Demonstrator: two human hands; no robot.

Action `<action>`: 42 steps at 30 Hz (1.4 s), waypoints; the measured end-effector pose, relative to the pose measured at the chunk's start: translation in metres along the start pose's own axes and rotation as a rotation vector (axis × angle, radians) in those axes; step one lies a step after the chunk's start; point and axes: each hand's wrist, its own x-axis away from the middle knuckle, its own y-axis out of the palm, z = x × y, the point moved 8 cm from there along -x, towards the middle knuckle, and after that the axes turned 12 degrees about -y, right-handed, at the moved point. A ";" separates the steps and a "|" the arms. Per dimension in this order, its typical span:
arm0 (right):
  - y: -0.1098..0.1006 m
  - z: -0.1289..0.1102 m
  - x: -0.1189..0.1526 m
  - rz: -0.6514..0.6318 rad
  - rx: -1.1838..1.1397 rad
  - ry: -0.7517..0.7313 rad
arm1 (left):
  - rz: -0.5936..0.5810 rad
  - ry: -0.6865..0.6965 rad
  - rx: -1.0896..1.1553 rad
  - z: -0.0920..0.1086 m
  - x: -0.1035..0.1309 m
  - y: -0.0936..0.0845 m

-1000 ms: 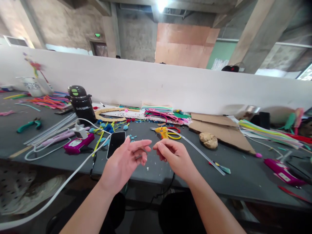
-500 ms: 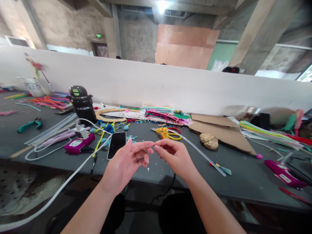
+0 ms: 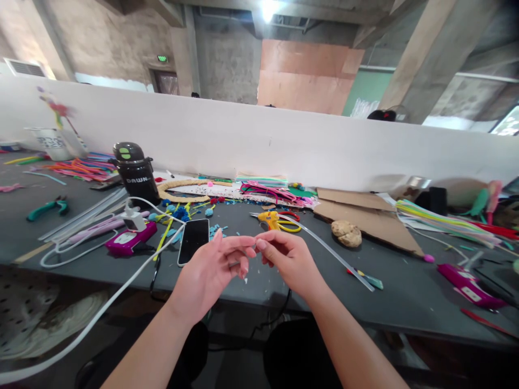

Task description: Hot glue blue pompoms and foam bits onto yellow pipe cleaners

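- From my remote feed, step in hand (my judgement): close fingertip work in front of the glue gun (image 3: 268, 219).
- Left hand (image 3: 198, 281): index finger extended, other fingers loosely curled.
- Right hand (image 3: 295, 266): thumb and index finger pressed together at the left index fingertip. I cannot tell whether anything small is between.
- I judge that any move from this pose calls for parting the fingertips gently.
- Glue gun: lies on the bench (image 3: 263, 283), just beyond the hands. Nozzle seems to point left; long axis runs roughly left to right.
- Clear stick (image 3: 324, 247): slants from the gun's rear, rightward and nearer me.
- Scissors (image 3: 295, 230): just right of the gun.
- Phone (image 3: 193, 240): left of the gun, near the left hand.
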 end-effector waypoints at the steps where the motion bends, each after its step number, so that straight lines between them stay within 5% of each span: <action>1: 0.000 0.000 0.000 0.001 0.008 0.004 | -0.003 -0.004 0.008 0.000 0.000 0.000; 23: 0.009 0.002 0.003 0.091 -0.090 0.028 | 0.149 0.171 -0.042 -0.007 -0.011 -0.001; 42: 0.018 0.013 0.003 0.174 -0.269 0.080 | 0.021 0.184 0.008 -0.011 -0.022 0.002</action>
